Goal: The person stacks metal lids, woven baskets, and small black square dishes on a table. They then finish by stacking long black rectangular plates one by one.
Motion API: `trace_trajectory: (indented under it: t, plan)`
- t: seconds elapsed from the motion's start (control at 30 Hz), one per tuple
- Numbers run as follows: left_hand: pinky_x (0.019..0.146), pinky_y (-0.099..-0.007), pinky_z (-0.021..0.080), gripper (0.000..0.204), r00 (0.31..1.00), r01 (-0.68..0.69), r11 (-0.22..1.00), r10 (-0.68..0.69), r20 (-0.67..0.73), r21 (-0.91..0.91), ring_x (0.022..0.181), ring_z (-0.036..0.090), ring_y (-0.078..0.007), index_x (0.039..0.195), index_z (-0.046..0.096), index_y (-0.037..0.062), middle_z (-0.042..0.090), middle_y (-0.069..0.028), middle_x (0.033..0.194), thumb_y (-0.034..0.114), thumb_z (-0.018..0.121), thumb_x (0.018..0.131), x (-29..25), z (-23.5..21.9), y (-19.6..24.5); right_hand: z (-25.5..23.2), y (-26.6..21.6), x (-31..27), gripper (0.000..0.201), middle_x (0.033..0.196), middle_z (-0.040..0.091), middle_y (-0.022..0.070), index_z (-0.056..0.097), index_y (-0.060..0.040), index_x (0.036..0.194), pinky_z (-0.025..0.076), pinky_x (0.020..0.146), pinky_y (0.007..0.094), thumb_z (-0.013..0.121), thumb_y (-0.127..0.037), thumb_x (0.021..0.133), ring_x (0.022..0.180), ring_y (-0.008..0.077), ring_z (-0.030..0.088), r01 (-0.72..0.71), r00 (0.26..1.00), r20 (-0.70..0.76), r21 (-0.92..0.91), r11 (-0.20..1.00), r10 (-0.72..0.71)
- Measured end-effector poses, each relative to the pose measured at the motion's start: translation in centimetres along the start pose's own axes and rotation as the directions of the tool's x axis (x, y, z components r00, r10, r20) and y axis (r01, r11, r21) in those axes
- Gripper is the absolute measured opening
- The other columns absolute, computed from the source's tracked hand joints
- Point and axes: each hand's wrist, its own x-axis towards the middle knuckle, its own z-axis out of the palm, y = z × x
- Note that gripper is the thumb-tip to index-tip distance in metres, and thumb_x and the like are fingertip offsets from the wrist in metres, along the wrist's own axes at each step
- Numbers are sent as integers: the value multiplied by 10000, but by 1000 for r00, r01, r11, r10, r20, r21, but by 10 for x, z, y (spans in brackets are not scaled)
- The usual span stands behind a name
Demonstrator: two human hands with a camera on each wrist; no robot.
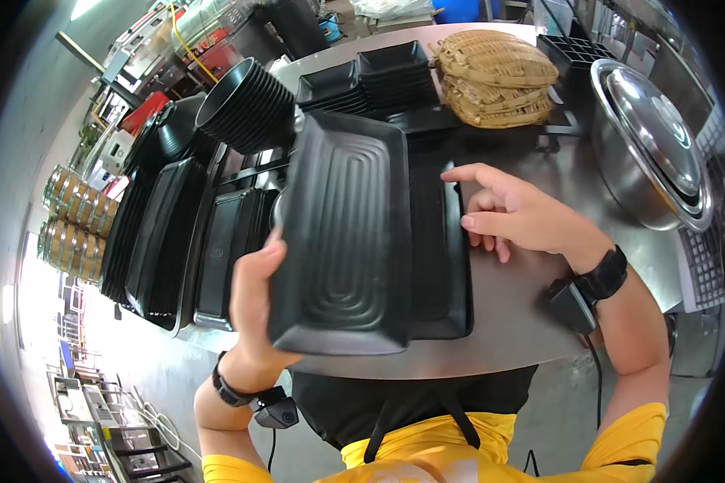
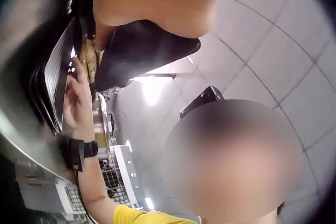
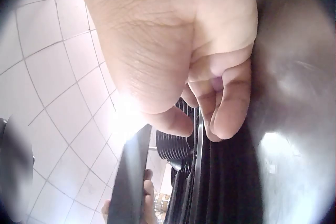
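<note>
My left hand (image 1: 258,290) grips the left edge of a black rectangular plate (image 1: 350,233), thumb along its side. Concentric oval grooves mark the plate's face, which is tilted up toward the head camera. Partly hidden beneath it lies a stack of similar black plates (image 1: 443,266), whose layered edges show in the left wrist view (image 2: 55,77). At the right edge of that stack is my right hand (image 1: 511,209), index finger stretched out over the rim and the other fingers loosely bent. In the right wrist view its fingertips (image 3: 228,121) are right at the stack's side.
Black bowls (image 1: 250,105) lean in a nested stack at the back left. Square black dishes (image 1: 391,72) and woven bamboo baskets (image 1: 495,76) sit along the back. Longer black trays (image 1: 169,233) stand on edge at left. A steel basin (image 1: 636,153) is at right.
</note>
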Motion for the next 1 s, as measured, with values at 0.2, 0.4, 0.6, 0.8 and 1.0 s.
trace_trajectory:
  t: [0.2, 0.4, 0.6, 0.8, 1.0]
  plan:
    - [1054, -370, 470, 633, 998, 52, 907, -33, -54, 418, 1240, 573, -224, 1570, 255, 3, 511, -157, 1417, 134, 377, 963, 38, 4, -33, 1, 1, 0, 622, 858, 631, 77, 292, -42, 1528, 513, 576, 267, 569, -144, 980, 672, 126, 587, 19, 1000, -22, -11, 1000, -19]
    - [1090, -342, 377, 846, 989, -134, 351, -6, 145, 927, 1294, 392, -234, 1611, 116, 16, 272, -135, 1418, 11, 554, 887, 33, -19, -33, 1, 5, 1, 690, 861, 634, 78, 228, -34, 1556, 515, 559, 274, 587, -144, 977, 662, 132, 590, 18, 999, -32, 5, 1000, -17]
    - [1157, -368, 234, 961, 961, -261, 84, -74, 267, 962, 1342, 297, -328, 1585, 21, -52, 223, -263, 1451, 122, 657, 885, 27, -16, -37, 1, 4, 1, 728, 858, 629, 79, 199, -48, 1580, 523, 556, 262, 601, -123, 978, 643, 128, 588, 30, 999, -36, 12, 999, -30]
    - [1082, -389, 374, 890, 961, -229, 253, -91, 259, 940, 1306, 385, -339, 1582, 130, -21, 274, -248, 1471, 158, 672, 899, 9, -9, -26, 4, 8, 5, 780, 814, 607, 70, 173, -92, 1605, 508, 538, 245, 623, -92, 968, 628, 115, 580, 25, 999, -46, 59, 998, -22]
    - [1129, -477, 319, 598, 859, -255, -545, 251, 446, 799, 1327, 426, -376, 1374, 533, 48, 521, -166, 1353, 130, 710, 808, -24, -25, 40, 15, 3, 3, 881, 774, 591, 55, 185, -10, 1585, 476, 497, 240, 735, -171, 915, 607, 99, 562, 22, 983, -183, 65, 998, -10]
